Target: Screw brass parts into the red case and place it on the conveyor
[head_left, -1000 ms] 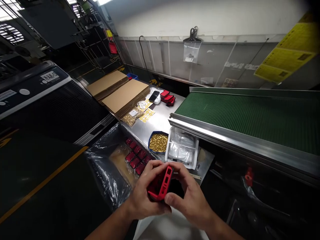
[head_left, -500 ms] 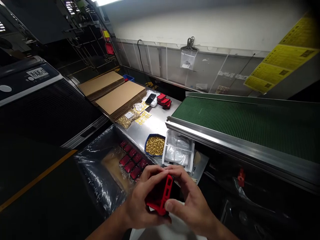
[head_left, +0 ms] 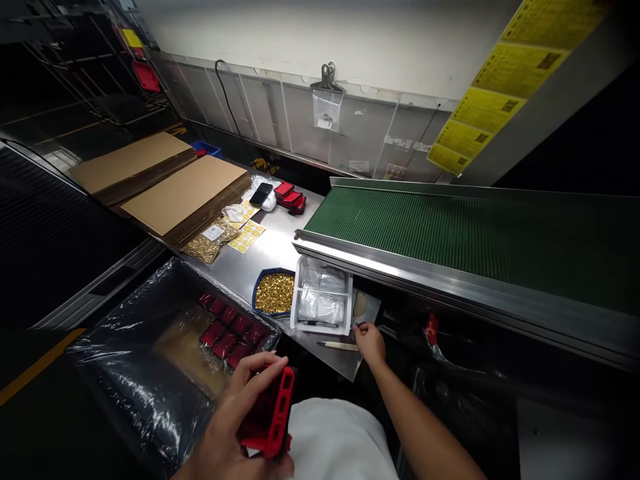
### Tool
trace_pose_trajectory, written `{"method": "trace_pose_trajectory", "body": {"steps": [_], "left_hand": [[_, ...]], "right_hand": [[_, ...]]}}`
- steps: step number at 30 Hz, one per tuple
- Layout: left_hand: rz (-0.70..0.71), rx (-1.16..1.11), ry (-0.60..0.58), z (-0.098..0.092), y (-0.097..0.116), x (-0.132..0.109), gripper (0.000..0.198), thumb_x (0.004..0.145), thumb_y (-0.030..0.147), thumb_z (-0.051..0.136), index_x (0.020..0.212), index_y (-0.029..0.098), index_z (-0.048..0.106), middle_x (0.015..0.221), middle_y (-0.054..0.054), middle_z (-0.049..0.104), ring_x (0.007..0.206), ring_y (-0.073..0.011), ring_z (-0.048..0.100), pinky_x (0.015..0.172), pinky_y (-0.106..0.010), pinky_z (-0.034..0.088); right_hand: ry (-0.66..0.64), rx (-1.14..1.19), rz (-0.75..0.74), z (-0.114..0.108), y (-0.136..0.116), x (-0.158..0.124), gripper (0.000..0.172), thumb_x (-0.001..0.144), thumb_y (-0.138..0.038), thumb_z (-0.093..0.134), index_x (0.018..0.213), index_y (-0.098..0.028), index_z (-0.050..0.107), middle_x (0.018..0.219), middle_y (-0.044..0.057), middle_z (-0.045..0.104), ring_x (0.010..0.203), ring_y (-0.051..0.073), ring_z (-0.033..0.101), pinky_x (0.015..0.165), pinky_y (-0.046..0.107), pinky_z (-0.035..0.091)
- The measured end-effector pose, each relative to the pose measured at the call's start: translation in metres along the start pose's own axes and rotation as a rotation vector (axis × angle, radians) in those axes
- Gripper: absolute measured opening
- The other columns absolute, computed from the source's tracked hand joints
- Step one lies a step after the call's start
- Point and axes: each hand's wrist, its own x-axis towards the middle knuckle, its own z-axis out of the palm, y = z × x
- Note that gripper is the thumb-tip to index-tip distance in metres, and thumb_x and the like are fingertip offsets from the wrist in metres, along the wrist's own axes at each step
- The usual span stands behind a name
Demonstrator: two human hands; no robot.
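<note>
My left hand (head_left: 235,420) is wrapped round a red plastic case (head_left: 280,413) with a row of slots along its edge, held tilted above my lap. Its inside is dark and partly covered by my fingers. Over the metal table (head_left: 345,365), just right of a white divided tray (head_left: 349,320), my right hand (head_left: 370,343) is closed in a pinch at the table's edge. Whatever its fingertips hold is too small to make out. A thin pale tool (head_left: 338,346) lies just left of that hand.
Clear plastic bags (head_left: 320,293) fill the tray, beside a blue bin of small brass parts (head_left: 275,291). Wrapped dark-red pieces (head_left: 233,327) lie in a lined box (head_left: 120,373) at left. A green conveyor (head_left: 400,233), cardboard sheets (head_left: 185,193) and red-black cases (head_left: 290,197) stand beyond.
My right hand has let go of the red case and moved out to the table beside the white tray. My left hand keeps the case. The view has turned right.
</note>
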Motion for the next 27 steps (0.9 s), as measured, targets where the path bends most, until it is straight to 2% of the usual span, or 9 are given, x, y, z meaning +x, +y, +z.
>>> {"method": "trace_pose_trajectory", "body": {"steps": [3, 6, 9, 13, 16, 19, 22, 24, 27], "left_hand": [[0.001, 0.052, 0.005, 0.003, 0.005, 0.001, 0.08, 0.069, 0.027, 0.08, 0.139, 0.035, 0.043, 0.137, -0.006, 0.037, 0.126, -0.0294, 0.047, 0.098, -0.032, 0.053], [0.005, 0.096, 0.0, 0.003, 0.01, 0.003, 0.081, 0.069, 0.022, 0.077, 0.14, 0.034, 0.042, 0.136, -0.007, 0.036, 0.122, -0.0279, 0.049, 0.092, -0.028, 0.056], [0.009, 0.146, -0.004, 0.003, 0.014, 0.003, 0.08, 0.07, 0.022, 0.076, 0.141, 0.034, 0.041, 0.136, -0.007, 0.036, 0.122, -0.0268, 0.049, 0.094, -0.028, 0.054], [0.008, 0.165, 0.0, 0.006, 0.008, 0.0, 0.076, 0.074, 0.026, 0.075, 0.142, 0.031, 0.04, 0.137, -0.008, 0.034, 0.123, -0.027, 0.049, 0.093, -0.028, 0.055], [0.075, 0.167, 0.001, 0.009, 0.002, 0.0, 0.08, 0.073, 0.036, 0.079, 0.143, 0.026, 0.039, 0.136, -0.011, 0.035, 0.122, -0.0295, 0.05, 0.093, -0.031, 0.055], [0.124, 0.162, 0.001, 0.009, 0.0, 0.001, 0.086, 0.073, 0.045, 0.081, 0.144, 0.024, 0.038, 0.136, -0.013, 0.034, 0.121, -0.0314, 0.051, 0.096, -0.036, 0.054], [0.158, 0.151, -0.011, 0.007, 0.002, 0.001, 0.085, 0.076, 0.047, 0.078, 0.145, 0.023, 0.035, 0.136, -0.014, 0.034, 0.125, -0.0336, 0.046, 0.103, -0.042, 0.049], [0.185, 0.141, -0.015, 0.005, 0.004, 0.003, 0.083, 0.078, 0.043, 0.076, 0.147, 0.022, 0.033, 0.137, -0.015, 0.034, 0.129, -0.0347, 0.042, 0.107, -0.045, 0.045], [0.253, 0.119, -0.013, 0.003, 0.006, 0.006, 0.085, 0.078, 0.037, 0.076, 0.148, 0.019, 0.031, 0.137, -0.016, 0.034, 0.131, -0.0349, 0.039, 0.112, -0.047, 0.04]], "right_hand": [[-0.029, -0.181, 0.048, 0.02, 0.009, 0.02, 0.034, 0.086, -0.043, 0.063, 0.102, -0.013, 0.061, 0.105, 0.009, 0.065, 0.097, 0.022, 0.062, 0.09, 0.045, 0.05], [-0.049, -0.265, 0.074, 0.029, 0.012, 0.032, 0.036, 0.087, -0.044, 0.062, 0.105, -0.012, 0.062, 0.105, 0.01, 0.065, 0.097, 0.022, 0.063, 0.088, 0.044, 0.052], [-0.027, -0.288, 0.027, 0.027, 0.018, 0.037, 0.03, 0.089, -0.041, 0.06, 0.101, -0.013, 0.063, 0.107, 0.01, 0.065, 0.101, 0.023, 0.061, 0.088, 0.044, 0.052], [0.046, -0.273, -0.147, 0.019, 0.031, 0.033, 0.02, 0.09, -0.03, 0.058, 0.105, -0.016, 0.062, 0.124, 0.009, 0.057, 0.122, 0.025, 0.048, 0.103, 0.047, 0.042], [0.053, -0.219, -0.182, 0.012, 0.042, 0.027, 0.019, 0.089, -0.024, 0.058, 0.105, -0.016, 0.062, 0.126, 0.01, 0.055, 0.117, 0.024, 0.051, 0.099, 0.045, 0.043], [0.068, -0.106, -0.133, 0.004, 0.05, 0.02, 0.023, 0.091, -0.026, 0.052, 0.109, -0.015, 0.06, 0.115, 0.011, 0.06, 0.101, 0.022, 0.058, 0.091, 0.042, 0.046], [0.055, 0.055, -0.096, -0.006, 0.05, 0.009, 0.027, 0.09, -0.033, 0.047, 0.104, -0.016, 0.061, 0.095, 0.009, 0.066, 0.089, 0.023, 0.061, 0.083, 0.039, 0.047], [0.027, 0.174, -0.107, -0.013, 0.042, -0.003, 0.035, 0.088, -0.045, 0.044, 0.097, -0.017, 0.064, 0.084, 0.007, 0.066, 0.083, 0.024, 0.062, 0.077, 0.036, 0.048], [-0.017, 0.344, -0.152, -0.023, 0.016, -0.03, 0.047, 0.085, -0.059, 0.043, 0.095, -0.018, 0.065, 0.073, 0.003, 0.061, 0.074, 0.022, 0.06, 0.065, 0.032, 0.047]]}}
